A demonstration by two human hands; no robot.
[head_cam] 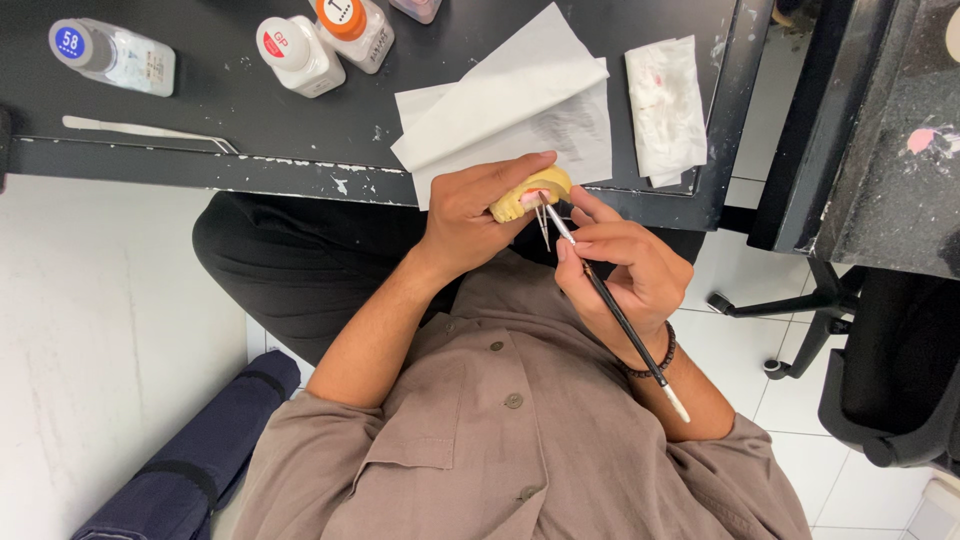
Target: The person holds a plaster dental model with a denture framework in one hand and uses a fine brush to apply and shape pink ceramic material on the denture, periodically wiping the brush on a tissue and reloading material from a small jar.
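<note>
My left hand (470, 215) clasps yellow tooth model (530, 192) above table edge (300, 168). Right hand (625, 265) pinches thin brush (615, 310), tip at model. Painting step, I judge; next stroke needs steady touch.

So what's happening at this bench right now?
A seated person holds a small yellow dental model in the left hand and touches a thin black brush to it with the right hand. On the dark bench lie white paper sheets, small bottles and a metal tool.
</note>
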